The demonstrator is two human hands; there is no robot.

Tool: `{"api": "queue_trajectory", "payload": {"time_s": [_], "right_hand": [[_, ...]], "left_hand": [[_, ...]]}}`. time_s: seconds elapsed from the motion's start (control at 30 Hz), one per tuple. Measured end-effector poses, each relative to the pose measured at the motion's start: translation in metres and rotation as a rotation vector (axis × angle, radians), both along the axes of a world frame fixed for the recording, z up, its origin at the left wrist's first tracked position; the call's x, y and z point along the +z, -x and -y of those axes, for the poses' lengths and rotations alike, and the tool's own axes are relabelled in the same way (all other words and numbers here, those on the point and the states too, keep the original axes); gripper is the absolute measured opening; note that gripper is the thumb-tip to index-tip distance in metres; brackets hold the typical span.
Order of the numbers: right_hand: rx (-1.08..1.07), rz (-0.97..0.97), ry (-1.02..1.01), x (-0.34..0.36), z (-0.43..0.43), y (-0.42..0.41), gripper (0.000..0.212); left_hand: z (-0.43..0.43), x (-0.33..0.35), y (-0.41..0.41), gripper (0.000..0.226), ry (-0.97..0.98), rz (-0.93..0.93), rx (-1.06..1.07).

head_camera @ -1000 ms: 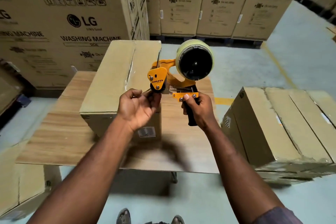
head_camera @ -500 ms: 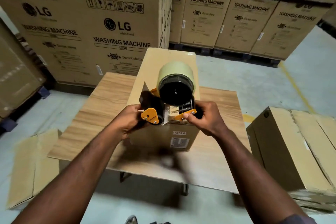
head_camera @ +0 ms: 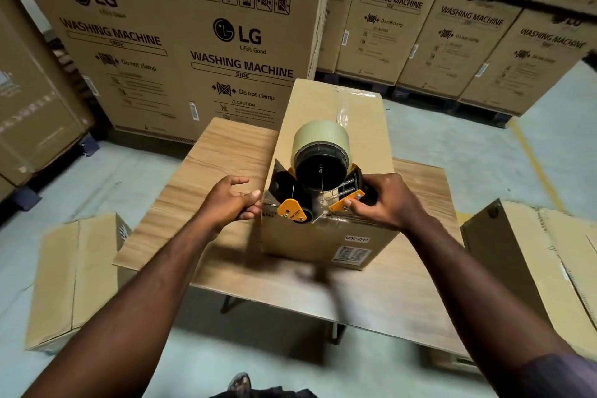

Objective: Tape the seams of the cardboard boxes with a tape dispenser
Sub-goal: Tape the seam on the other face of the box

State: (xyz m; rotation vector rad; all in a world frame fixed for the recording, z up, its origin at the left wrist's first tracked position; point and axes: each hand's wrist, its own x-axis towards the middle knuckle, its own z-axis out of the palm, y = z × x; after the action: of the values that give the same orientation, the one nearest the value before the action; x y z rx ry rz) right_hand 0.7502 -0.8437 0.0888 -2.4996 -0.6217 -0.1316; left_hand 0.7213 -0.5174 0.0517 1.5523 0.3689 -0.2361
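Dispenser (head_camera: 319, 178) on box's (head_camera: 336, 113) near edge.
Right hand (head_camera: 384, 200) fingers wrap its handle; left hand (head_camera: 231, 200) fingers curled at box's left corner, grip unclear.

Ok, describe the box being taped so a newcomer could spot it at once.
In front of the stacked washing machine cartons stands a wooden table. The box is the only carton on it. Unlike the floor boxes, it has an orange tape dispenser at its near top edge.
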Motion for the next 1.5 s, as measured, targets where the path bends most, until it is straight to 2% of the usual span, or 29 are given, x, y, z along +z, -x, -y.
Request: {"api": "queue_trajectory", "payload": {"time_s": [0.23, 0.43, 0.5, 0.57, 0.67, 0.73, 0.8, 0.9, 0.93, 1.0, 1.03, 1.1, 1.2, 1.27, 1.37, 1.5], "right_hand": [[-0.036, -0.028, 0.121, -0.008, -0.008, -0.004, 0.055], [-0.016, -0.055, 0.060, -0.014, -0.006, -0.002, 0.048], [-0.012, -0.058, 0.055, -0.016, -0.006, -0.003, 0.047], [-0.019, -0.060, 0.056, -0.016, -0.006, -0.004, 0.046], [-0.024, -0.061, 0.057, -0.017, -0.006, -0.003, 0.042], [-0.020, -0.063, 0.051, -0.017, -0.006, -0.003, 0.040], [-0.016, -0.069, 0.044, -0.018, -0.005, -0.004, 0.045], [0.014, -0.085, 0.023, -0.018, -0.004, -0.004, 0.042], [0.021, -0.093, 0.010, -0.017, -0.004, -0.003, 0.041], [0.035, -0.130, -0.025, -0.015, -0.005, -0.002, 0.039], [0.049, -0.154, -0.046, -0.014, -0.005, -0.002, 0.037], [0.077, -0.197, -0.044, -0.010, -0.007, -0.002, 0.033], [0.095, -0.247, 0.044, -0.005, -0.009, -0.003, 0.026], [0.097, -0.260, 0.085, -0.004, -0.009, -0.004, 0.023], [0.079, -0.237, 0.092, -0.006, -0.007, -0.005, 0.040], [0.072, -0.212, 0.178, -0.004, 0.004, -0.002, 0.059]], "left_hand": [[-0.006, -0.019, -0.005, 0.042, -0.052, 0.020, -0.029], [0.003, -0.044, -0.005, 0.026, -0.111, 0.020, 0.017], [0.003, -0.055, -0.004, 0.039, -0.152, -0.045, -0.014], [0.008, -0.067, 0.003, 0.057, -0.088, -0.144, -0.038], [0.021, -0.076, 0.015, 0.043, 0.105, -0.261, 0.014], [0.021, -0.082, 0.012, 0.029, 0.146, -0.283, 0.058], [0.016, -0.081, 0.007, 0.031, 0.134, -0.241, 0.099], [0.017, -0.066, 0.000, 0.034, 0.242, -0.234, 0.120], [0.018, -0.064, -0.001, 0.033, 0.208, -0.247, 0.092], [0.017, -0.061, -0.002, 0.033, 0.011, -0.262, 0.021], [0.016, -0.059, -0.004, 0.030, -0.043, -0.218, 0.029], [0.014, -0.051, -0.010, 0.024, -0.031, -0.054, 0.118], [0.023, -0.032, -0.017, 0.004, -0.102, 0.134, 0.188], [0.034, -0.032, -0.014, 0.018, -0.229, 0.196, 0.137], [0.038, -0.037, -0.005, 0.031, -0.308, 0.239, 0.137], [0.039, -0.033, -0.002, 0.020, -0.371, 0.282, 0.168]]}}
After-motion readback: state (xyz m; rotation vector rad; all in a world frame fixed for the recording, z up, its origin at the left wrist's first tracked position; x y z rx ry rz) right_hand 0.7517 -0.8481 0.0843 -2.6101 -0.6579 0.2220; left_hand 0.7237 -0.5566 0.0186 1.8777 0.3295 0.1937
